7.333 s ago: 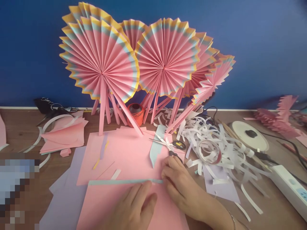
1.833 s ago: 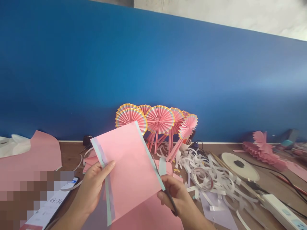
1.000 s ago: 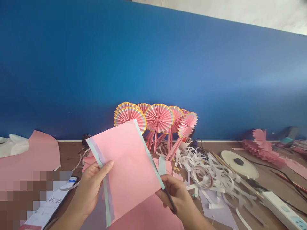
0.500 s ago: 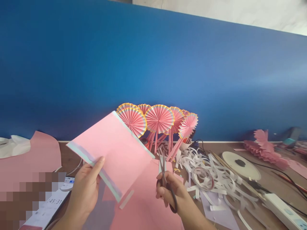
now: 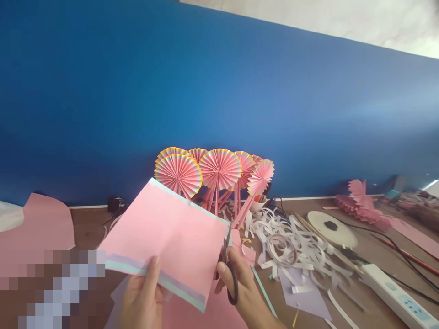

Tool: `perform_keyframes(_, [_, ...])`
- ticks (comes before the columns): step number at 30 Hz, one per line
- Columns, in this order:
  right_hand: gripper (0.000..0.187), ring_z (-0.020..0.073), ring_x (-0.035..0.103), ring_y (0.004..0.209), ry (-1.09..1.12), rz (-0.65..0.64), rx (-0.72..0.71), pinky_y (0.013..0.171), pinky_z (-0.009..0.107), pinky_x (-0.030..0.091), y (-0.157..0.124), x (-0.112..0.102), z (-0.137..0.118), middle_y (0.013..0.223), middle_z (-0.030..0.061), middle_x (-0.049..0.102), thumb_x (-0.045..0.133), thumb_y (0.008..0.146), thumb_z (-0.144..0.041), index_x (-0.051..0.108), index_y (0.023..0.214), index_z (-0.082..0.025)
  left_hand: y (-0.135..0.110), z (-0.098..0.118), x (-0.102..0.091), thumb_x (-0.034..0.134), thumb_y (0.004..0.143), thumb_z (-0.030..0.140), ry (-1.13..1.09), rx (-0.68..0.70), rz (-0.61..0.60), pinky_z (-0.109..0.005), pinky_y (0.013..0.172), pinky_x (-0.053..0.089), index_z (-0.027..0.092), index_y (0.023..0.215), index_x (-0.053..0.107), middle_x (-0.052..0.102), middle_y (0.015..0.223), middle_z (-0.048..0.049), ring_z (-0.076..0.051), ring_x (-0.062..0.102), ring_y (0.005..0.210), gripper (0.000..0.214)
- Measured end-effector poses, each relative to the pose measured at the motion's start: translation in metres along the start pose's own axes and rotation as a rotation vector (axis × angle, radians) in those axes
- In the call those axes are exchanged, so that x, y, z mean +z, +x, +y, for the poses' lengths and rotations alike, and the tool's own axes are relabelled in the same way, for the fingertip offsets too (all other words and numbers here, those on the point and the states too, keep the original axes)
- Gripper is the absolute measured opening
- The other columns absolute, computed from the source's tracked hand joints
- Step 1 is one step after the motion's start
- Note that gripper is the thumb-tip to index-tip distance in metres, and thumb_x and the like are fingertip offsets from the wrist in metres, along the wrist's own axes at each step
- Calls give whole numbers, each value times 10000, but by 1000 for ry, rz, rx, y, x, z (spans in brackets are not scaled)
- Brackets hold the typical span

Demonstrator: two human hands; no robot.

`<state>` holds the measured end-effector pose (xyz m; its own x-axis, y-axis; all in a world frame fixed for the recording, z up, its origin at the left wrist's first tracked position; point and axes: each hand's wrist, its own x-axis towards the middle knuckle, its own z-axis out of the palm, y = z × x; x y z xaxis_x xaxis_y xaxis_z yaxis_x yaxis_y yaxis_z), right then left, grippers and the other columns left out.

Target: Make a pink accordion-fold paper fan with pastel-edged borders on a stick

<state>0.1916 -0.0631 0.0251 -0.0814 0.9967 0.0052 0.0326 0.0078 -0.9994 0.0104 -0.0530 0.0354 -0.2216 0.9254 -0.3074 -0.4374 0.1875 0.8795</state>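
Your left hand (image 5: 144, 288) comes up from the bottom edge, thumb flat on the near border of the pink sheet (image 5: 168, 237), pinching it; the other fingers are mostly hidden behind. Sheet is held aloft, tilted, in front of the paper fans (image 5: 219, 171) – it covers some of their lower sticks. Your right hand (image 5: 240, 283) grips the scissors (image 5: 227, 240) by the handles, blades upward at the sheet's right corner – can't tell whether they touch it. Right forearm is cut off below.
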Motion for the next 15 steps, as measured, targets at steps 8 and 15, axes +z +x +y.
perform_keyframes(8, [479,143,449,553,-43,156,34,545,246,467,-2,0,1,615,-24,453,465,774,-723,506,752,-246,-6,-34,-6,755,674,420,-172,-120,67,-322,820,571,253,1099,596,736,962,-32,-279,647,1031,483])
perform_keyframes(15, [454,150,455,588,-13,194,16,568,242,464,-2,-3,1,635,-17,470,509,774,-691,474,691,-246,-8,-35,-5,684,751,331,-122,-115,132,-273,797,570,244,983,590,728,947,-25,-236,645,1037,265])
